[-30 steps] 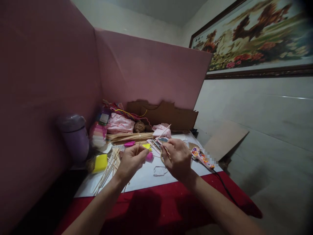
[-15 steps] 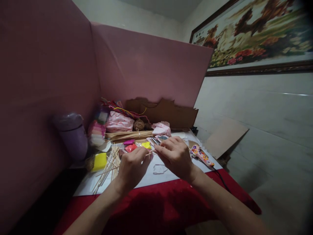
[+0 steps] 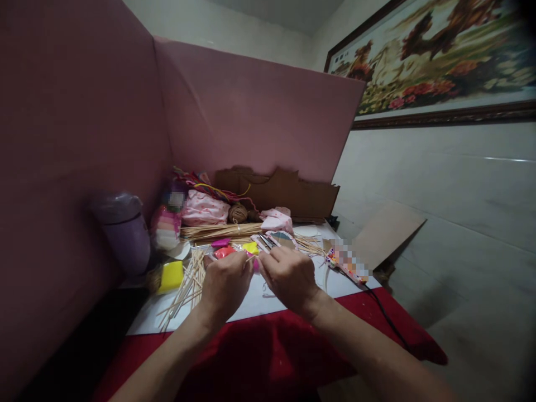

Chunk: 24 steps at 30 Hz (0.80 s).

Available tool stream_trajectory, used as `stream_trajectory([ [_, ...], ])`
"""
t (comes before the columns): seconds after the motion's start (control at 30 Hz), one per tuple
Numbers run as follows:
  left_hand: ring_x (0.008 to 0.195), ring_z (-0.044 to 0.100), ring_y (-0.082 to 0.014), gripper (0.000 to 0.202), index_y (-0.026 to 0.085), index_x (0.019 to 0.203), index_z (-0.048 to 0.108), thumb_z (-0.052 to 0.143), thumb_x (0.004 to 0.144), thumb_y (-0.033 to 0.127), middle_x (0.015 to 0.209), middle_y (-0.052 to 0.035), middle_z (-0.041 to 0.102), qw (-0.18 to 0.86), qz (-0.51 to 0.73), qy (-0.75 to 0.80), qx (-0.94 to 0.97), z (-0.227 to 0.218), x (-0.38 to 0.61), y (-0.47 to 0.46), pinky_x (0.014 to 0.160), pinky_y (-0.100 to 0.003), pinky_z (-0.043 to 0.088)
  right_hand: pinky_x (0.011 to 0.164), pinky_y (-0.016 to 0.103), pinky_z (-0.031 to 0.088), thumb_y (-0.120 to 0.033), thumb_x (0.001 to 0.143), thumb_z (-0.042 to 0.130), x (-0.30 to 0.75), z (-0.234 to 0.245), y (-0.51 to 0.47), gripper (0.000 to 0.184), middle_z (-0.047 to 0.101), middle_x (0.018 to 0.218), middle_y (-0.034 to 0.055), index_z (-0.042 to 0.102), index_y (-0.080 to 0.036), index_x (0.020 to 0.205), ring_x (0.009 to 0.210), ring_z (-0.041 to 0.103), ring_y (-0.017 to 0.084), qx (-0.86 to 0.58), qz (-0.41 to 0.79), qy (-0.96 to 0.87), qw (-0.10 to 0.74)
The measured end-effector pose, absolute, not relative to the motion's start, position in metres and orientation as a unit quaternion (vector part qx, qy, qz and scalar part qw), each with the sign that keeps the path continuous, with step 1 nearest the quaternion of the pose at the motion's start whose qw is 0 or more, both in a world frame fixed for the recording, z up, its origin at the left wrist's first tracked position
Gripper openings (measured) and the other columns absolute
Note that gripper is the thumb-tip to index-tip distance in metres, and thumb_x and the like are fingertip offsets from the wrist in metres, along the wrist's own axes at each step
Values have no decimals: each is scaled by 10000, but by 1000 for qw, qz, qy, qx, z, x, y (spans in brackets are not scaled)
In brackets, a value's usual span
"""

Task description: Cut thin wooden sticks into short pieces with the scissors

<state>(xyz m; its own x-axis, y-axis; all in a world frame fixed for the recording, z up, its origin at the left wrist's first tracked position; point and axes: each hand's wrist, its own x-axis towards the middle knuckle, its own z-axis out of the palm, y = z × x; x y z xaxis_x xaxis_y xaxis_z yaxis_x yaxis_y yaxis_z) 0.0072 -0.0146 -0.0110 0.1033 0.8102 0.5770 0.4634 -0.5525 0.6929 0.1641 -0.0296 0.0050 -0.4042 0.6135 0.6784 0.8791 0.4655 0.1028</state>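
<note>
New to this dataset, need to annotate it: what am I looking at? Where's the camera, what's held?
No robot here: these are a person's own bare hands. A camera worn on the head looks forward and down, so the forearms enter from the bottom.

The left hand and right hand are close together, pinching a thin stick between them. Metal blades show just beyond the right hand; I can't tell whether it grips them.

On the table, a white sheet lies over red cloth. Around the hands are loose sticks, a long stick bundle, a yellow block and a twine ball.
</note>
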Motion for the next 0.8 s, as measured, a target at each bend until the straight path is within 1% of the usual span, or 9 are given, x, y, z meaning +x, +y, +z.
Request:
stream_trajectory([
  [0.07,498,331,-106,236,179,504,514,631,693,258,494,7,416,247,500,414,720,-4,4,-15,523,-243,215,565,247,305,-324,878,483,173,14,-25,310,622,648,56,685,-150,719,606,520,129,-429,-114,-838,318],
  [0.2,417,303,-64,241,155,559,572,666,675,343,445,33,406,520,425,314,671,8,-3,-20,426,-209,209,475,217,318,-469,752,621,195,31,-12,343,574,528,-1,691,-147,660,484,459,92,-360,246,-831,347],
  [0.27,368,258,-43,250,147,589,581,679,664,364,409,54,369,615,398,279,620,9,-4,-21,379,-193,161,456,216,311,-511,717,628,204,31,-2,380,561,517,-6,687,-142,651,468,442,92,-380,305,-794,365],
  [0.37,346,228,-24,272,138,602,569,689,669,373,398,64,354,661,410,258,574,8,-2,-19,354,-177,112,493,227,322,-470,766,574,219,20,18,351,608,589,17,697,-151,686,524,485,114,-520,178,-752,363],
  [0.47,356,223,-11,286,126,656,574,705,662,380,426,69,365,652,467,266,535,8,-5,-10,351,-159,107,582,252,346,-327,819,518,238,6,40,243,683,757,60,718,-203,759,687,567,169,-696,-24,-680,229],
  [0.57,347,222,2,330,106,802,599,713,648,376,462,81,368,631,523,305,485,10,-19,5,349,-141,106,679,291,364,-230,819,506,245,-6,51,225,679,934,122,725,-198,858,876,576,235,-729,-121,-660,137],
  [0.63,341,271,-1,334,100,824,580,686,658,371,510,59,433,619,547,350,441,10,-34,19,346,-137,144,707,287,368,-253,833,503,235,-9,52,238,666,1007,115,717,-214,930,925,569,232,-701,-118,-687,147],
  [0.7,349,341,-21,261,109,813,553,648,670,306,527,51,452,585,568,399,420,7,-48,33,353,-139,191,686,261,374,-317,865,471,216,-9,48,262,676,1009,65,709,-254,954,888,588,197,-662,-62,-723,190],
  [0.8,341,377,-50,133,143,736,498,555,710,260,471,68,411,458,565,543,420,-5,-63,54,361,-153,235,664,241,376,-371,868,476,182,-8,43,270,705,919,26,720,-256,885,835,610,170,-610,2,-753,248],
])
